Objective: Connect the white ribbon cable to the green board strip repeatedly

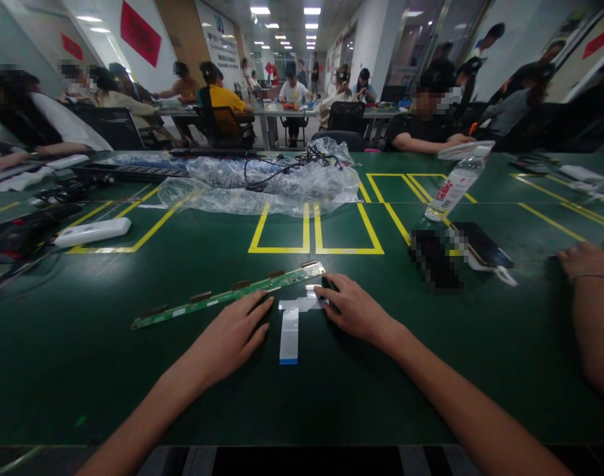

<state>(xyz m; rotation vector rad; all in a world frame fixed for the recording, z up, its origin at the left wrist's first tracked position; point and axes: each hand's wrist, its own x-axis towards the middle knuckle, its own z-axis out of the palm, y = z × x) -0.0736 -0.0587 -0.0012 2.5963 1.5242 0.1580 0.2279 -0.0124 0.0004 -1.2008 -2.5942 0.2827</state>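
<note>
A long, narrow green circuit board [212,301] lies at a slant on the green table, with several connectors along its far edge. My left hand [235,328] rests at the board's near edge, fingers stretched out and holding nothing. Between my hands lies a white flat ribbon cable [289,334], bent at an angle, with a blue end toward me. My right hand [354,305] is at the board's right end, its thumb and fingers closed near the cable's upper end. Whether they pinch the cable is hard to see, though the fingertips touch it.
Clear plastic wrap [262,185] with black cables lies across the table's middle. A water bottle [455,185] and a phone [483,244] are at the right, near another person's arm [597,291]. A white handheld device [93,231] lies at the left. Yellow tape [348,251] marks the tabletop.
</note>
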